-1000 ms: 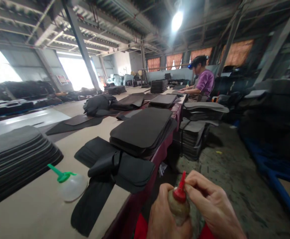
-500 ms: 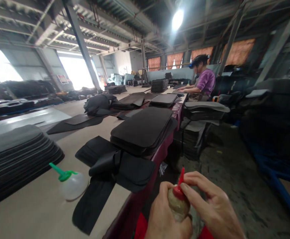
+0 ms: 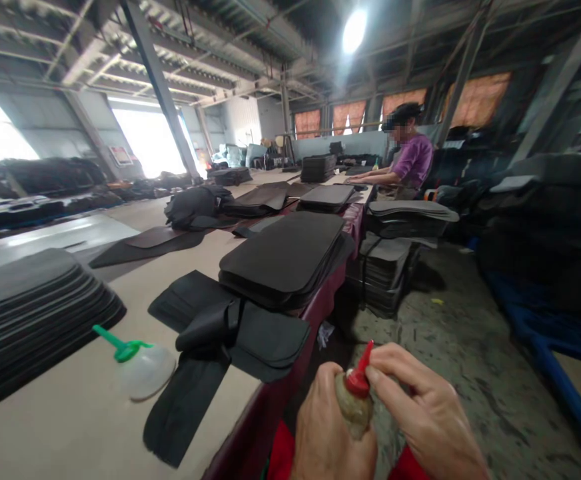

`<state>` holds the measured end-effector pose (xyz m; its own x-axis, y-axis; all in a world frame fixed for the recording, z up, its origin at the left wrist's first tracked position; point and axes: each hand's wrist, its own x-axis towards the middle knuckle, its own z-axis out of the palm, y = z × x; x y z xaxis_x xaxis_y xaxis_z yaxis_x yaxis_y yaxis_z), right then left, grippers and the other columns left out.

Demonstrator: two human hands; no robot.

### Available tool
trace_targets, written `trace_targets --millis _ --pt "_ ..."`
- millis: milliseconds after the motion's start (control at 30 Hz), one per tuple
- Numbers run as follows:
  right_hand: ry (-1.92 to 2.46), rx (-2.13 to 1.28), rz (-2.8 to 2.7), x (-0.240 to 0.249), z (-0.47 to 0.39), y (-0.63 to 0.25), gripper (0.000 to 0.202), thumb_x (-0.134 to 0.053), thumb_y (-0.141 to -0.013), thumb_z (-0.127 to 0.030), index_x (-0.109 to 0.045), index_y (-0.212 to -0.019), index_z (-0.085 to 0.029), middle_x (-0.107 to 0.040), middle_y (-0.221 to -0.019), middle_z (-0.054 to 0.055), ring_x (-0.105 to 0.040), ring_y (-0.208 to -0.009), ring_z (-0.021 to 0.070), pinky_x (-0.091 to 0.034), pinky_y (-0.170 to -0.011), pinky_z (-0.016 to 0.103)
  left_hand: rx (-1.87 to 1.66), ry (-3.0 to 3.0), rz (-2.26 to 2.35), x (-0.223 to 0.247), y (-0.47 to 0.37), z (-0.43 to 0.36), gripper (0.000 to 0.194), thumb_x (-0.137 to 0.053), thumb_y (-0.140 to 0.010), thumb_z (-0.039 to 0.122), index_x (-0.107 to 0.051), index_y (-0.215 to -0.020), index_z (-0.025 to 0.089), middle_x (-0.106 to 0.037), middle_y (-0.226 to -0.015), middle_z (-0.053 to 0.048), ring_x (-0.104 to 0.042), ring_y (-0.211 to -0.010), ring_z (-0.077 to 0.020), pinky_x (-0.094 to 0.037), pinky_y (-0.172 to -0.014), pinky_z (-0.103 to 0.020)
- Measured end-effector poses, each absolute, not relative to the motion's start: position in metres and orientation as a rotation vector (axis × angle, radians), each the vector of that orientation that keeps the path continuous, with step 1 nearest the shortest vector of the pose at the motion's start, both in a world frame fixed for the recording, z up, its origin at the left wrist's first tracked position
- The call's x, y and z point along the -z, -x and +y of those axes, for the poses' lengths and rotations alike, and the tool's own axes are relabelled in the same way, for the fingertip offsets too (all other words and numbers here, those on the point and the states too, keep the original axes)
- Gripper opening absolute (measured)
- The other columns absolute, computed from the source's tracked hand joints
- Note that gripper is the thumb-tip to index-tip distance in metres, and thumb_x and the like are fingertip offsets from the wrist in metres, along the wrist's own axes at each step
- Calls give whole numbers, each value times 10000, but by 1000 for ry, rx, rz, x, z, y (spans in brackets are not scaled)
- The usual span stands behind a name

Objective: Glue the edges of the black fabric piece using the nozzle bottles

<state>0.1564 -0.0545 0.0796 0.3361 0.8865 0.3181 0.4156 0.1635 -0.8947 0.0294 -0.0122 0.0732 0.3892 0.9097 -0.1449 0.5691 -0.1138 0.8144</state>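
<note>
My left hand [image 3: 333,427] is wrapped round a stained, yellowish glue bottle [image 3: 355,408] with a red nozzle cap, held upright beyond the table's edge. Thumb and fingers of my right hand [image 3: 418,407] pinch at the red nozzle [image 3: 364,367] from the right; whether something small sits between the fingertips cannot be seen. On the table at the left stands a second, whitish bottle [image 3: 148,373] with a green nozzle. Beside it lie folded black pieces [image 3: 190,400], and behind them a stack of dark, round-cornered panels [image 3: 285,257].
A tall stack of dark sheets [image 3: 30,300] fills the table's left side. More bundled stacks [image 3: 385,273] stand on the floor to the right of the table [image 3: 95,427]. A blue metal frame [image 3: 535,353] is at the far right. A co-worker in purple [image 3: 413,160] leans over the table's far end.
My right fingers have shifted slightly to the right, up along the red nozzle, and more of the cap shows. The view has turned a little. The co-worker's head has moved slightly.
</note>
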Motion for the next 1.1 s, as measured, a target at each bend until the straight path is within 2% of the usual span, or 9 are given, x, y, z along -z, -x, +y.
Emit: trace_targets --millis 233,467,600,700,800,967,1100 --pt "1449 -458 -1292 -79 -56 -157 261 -558 -926 -283 -668 -713 -181 -606 -836 1 -582 -788 83 -434 -750 131 -536 -1849 1305 -65 -29 -14 320 -583 -713 118 -477 -985 248 -680 -927 -48 -662 -920 -275 -391 -724 -315" --pt "1469 -400 -1342 -83 -54 -157 269 -534 -942 -273 -645 -720 -170 -620 -835 16 -593 -772 98 -457 -730 155 -609 -1822 1279 -63 -30 -15 292 -556 -712 130 -466 -968 238 -653 -916 -72 -633 -875 -290 -354 -729 -343" --pt "1477 -302 -1403 -83 -53 -157 261 -527 -950 -251 -615 -719 -166 -607 -830 18 -583 -764 97 -458 -717 168 -581 -1729 1168 -65 -28 -12 345 -634 -660 158 -462 -948 237 -635 -825 -9 -619 -758 -225 -381 -674 -308" --pt "1495 -225 -1468 -83 -53 -159 260 -509 -955 -208 -567 -706 -161 -581 -809 18 -565 -743 95 -458 -687 172 -578 -1564 971 -65 -28 -10 411 -710 -603 179 -460 -927 220 -573 -745 45 -539 -653 -153 -386 -594 -265" --pt "1503 -105 -1480 -85 -53 -158 241 -498 -943 -155 -537 -705 -158 -558 -796 20 -548 -736 94 -454 -675 177 -575 -1324 739 -65 -27 -8 464 -714 -543 123 -459 -924 198 -550 -749 64 -483 -635 -105 -386 -566 -230" --pt "1451 206 -1439 -96 -49 -149 249 -507 -909 -130 -512 -661 -154 -539 -756 36 -515 -735 105 -432 -668 200 -502 -1070 533 -76 -24 -5 513 -704 -499 38 -487 -943 172 -577 -726 83 -486 -609 -66 -385 -565 -198" --pt "1491 208 -1423 -96 -48 -156 246 -490 -910 -153 -520 -667 -166 -561 -757 37 -536 -732 112 -445 -678 207 -462 -1046 549 -81 -22 -4 538 -711 -465 14 -507 -939 169 -588 -725 80 -502 -602 -66 -403 -574 -203"
